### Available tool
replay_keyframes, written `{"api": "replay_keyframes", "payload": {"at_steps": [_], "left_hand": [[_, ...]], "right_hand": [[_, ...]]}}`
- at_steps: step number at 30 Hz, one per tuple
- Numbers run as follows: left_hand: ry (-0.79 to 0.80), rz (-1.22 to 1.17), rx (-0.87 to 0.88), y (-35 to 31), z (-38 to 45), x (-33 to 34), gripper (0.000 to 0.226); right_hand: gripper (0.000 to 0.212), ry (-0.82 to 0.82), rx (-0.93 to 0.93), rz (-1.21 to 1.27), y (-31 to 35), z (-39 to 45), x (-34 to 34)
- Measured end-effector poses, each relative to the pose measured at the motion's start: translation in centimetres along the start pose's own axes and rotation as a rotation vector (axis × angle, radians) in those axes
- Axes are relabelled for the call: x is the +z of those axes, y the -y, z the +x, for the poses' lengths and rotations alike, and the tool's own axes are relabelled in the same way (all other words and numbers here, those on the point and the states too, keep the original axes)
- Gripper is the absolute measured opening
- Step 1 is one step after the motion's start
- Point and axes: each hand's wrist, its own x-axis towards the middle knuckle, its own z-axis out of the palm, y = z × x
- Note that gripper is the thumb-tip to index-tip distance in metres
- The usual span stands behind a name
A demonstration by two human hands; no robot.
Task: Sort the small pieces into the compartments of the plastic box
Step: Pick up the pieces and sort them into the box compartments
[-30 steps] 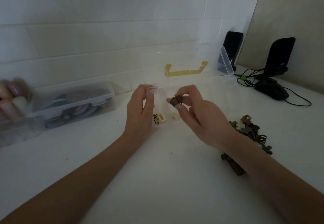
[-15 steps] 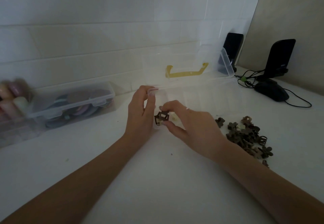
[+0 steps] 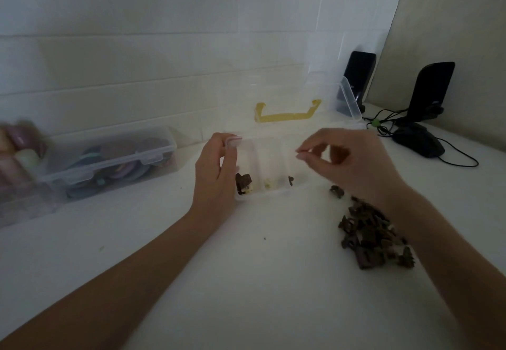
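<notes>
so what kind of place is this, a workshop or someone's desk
Probably a home desk or hobby corner, not a workshop: a white tabletop against a pale wall, two black desktop speakers with a computer mouse, and clear plastic storage boxes of craft bits.

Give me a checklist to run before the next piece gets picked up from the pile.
1. Box steadied: ok, the left hand grips its left end.
2. Lid open: ok, it stands up behind the compartments.
3. Right hand free: ok as far as seen, its fingers are loosely curled above the box and no piece shows in them.
4. Last piece dropped in: ok, dark pieces lie in the left compartment.
5. Pile reachable: ok, it lies on the table beside the right wrist.
6. Which compartment suits the next piece: cannot tell.
</notes>
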Motion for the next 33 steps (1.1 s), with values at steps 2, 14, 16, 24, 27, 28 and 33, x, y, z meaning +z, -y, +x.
{"api": "replay_keyframes", "payload": {"at_steps": [2,14,16,24,27,28,33], "left_hand": [[-0.018,0.012,-0.005,-0.1,0.0,0.0,0.023],[-0.080,0.065,-0.062,-0.5,0.3,0.0,0.024],[-0.083,0.069,-0.067,-0.5,0.4,0.0,0.023],[-0.092,0.039,-0.048,-0.1,0.5,0.1,0.025],[-0.091,0.039,-0.050,0.1,0.6,0.0,0.022],[-0.095,0.039,-0.052,0.2,0.6,0.0,0.022],[-0.103,0.043,-0.052,0.5,0.7,0.0,0.022]], "right_hand": [[0.009,0.079,0.108,0.062,-1.4,-0.1,-1.9],[0.041,-0.127,0.632,0.090,-9.1,-3.1,-1.1],[0.045,-0.061,0.700,0.130,-9.5,-3.6,-0.9],[0.068,0.113,0.866,0.334,-6.8,-5.6,-2.1],[0.063,0.018,0.894,0.338,-6.1,-7.0,-2.1],[0.061,-0.037,0.900,0.332,-5.9,-7.4,-1.9],[0.057,-0.165,0.928,0.205,-4.4,-8.1,0.2]]}}
